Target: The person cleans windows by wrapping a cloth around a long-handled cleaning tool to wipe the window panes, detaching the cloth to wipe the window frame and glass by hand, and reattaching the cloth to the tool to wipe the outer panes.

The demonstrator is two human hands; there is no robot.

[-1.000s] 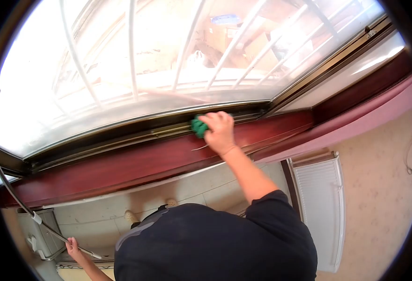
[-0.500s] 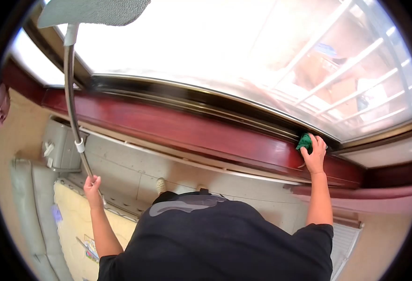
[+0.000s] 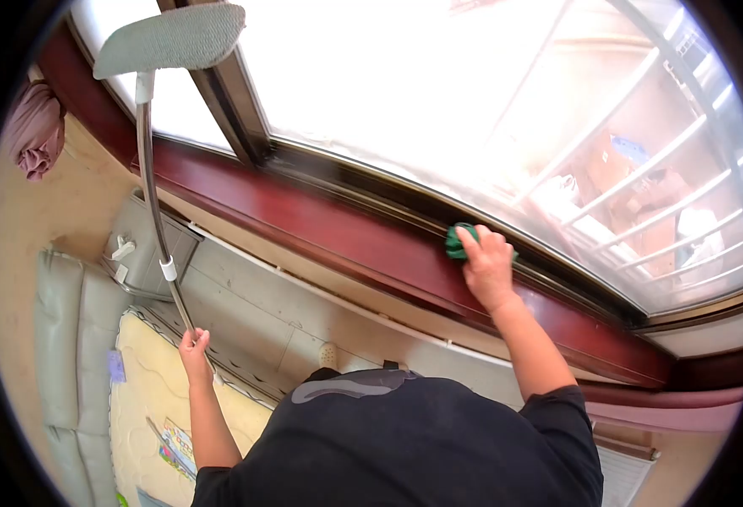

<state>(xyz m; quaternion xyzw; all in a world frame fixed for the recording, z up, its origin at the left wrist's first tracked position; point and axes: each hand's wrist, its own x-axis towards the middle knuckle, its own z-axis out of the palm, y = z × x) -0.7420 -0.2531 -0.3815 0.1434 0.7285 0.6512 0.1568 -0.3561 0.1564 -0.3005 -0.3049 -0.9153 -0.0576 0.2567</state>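
My right hand [image 3: 491,269] is closed on a crumpled green cloth [image 3: 458,242], pressed against the track of the window frame [image 3: 414,218] where it meets the dark red sill [image 3: 329,237]. Fingers of that hand partly cover the cloth. At the left, my left hand [image 3: 195,346] grips the lower part of a metal pole [image 3: 153,194]. A flat grey textured mop head [image 3: 173,40] tops the pole, raised in front of the window. The pole stands roughly upright, slightly tilted.
White bars [image 3: 617,186] show through the glass at the right. Below the sill are a grey cabinet [image 3: 147,245], a cream mattress [image 3: 147,384] and a grey padded headboard [image 3: 59,338]. A gathered pink curtain [image 3: 38,131] hangs at the far left.
My right hand has slid left along the window track with the green cloth. The view has turned, and the mop head appears slightly lower, still held by my left hand.
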